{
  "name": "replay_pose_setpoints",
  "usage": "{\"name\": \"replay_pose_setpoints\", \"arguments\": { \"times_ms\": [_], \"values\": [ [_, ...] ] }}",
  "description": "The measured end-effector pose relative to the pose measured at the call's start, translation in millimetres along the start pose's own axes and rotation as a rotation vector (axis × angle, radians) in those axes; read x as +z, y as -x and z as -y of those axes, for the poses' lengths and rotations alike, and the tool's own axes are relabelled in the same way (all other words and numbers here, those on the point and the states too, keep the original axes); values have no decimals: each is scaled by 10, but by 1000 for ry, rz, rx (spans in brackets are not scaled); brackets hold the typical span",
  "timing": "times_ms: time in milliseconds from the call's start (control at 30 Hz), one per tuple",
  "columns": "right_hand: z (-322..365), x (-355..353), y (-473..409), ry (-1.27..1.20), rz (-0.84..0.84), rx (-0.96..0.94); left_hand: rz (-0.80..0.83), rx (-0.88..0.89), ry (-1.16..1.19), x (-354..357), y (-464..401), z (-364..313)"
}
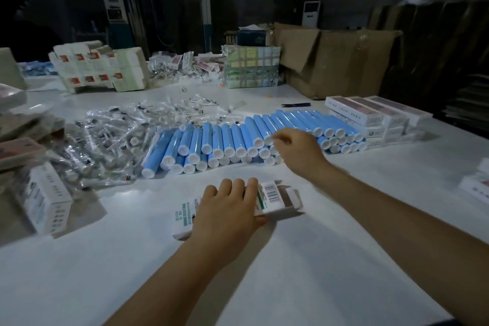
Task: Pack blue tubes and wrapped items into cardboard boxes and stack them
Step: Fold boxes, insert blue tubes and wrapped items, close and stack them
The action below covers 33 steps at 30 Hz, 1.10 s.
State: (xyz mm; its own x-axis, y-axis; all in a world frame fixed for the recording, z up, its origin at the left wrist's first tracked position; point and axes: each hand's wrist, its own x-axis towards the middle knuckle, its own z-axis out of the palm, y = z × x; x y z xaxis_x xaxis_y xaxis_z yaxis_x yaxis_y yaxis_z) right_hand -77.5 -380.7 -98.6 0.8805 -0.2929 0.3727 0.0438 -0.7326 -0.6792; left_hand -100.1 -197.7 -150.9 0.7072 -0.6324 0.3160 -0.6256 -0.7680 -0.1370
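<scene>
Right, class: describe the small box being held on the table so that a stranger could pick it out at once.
Start at the long row of blue tubes across the white table. Just nearer the camera, the left hand holds a small white carton lying flat. Unlike the closed cartons stacked at far right, its right end flap is open and a barcode shows.

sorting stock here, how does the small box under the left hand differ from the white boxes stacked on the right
The small white printed cardboard box lies alone near the table's front with its end flap open, the left hand resting on it. The stacked white rectangular boxes are closed, piled in layers at the table's right edge, untouched. Both are white printed cartons.
</scene>
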Motion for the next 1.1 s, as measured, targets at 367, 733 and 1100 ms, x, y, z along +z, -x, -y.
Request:
{"name": "replay_pose_setpoints", "arguments": {
  "times_ms": [367,733,1100],
  "values": [
    [499,752,-1072,1009,313,-21,54,47,64,-59,-46,-8],
    [606,534,-1073,511,298,41,29,59,57,-54,-42,-18],
    [-357,-492,231,-759,-359,259,20,-6,23,0,-91,25]
  ]
}}
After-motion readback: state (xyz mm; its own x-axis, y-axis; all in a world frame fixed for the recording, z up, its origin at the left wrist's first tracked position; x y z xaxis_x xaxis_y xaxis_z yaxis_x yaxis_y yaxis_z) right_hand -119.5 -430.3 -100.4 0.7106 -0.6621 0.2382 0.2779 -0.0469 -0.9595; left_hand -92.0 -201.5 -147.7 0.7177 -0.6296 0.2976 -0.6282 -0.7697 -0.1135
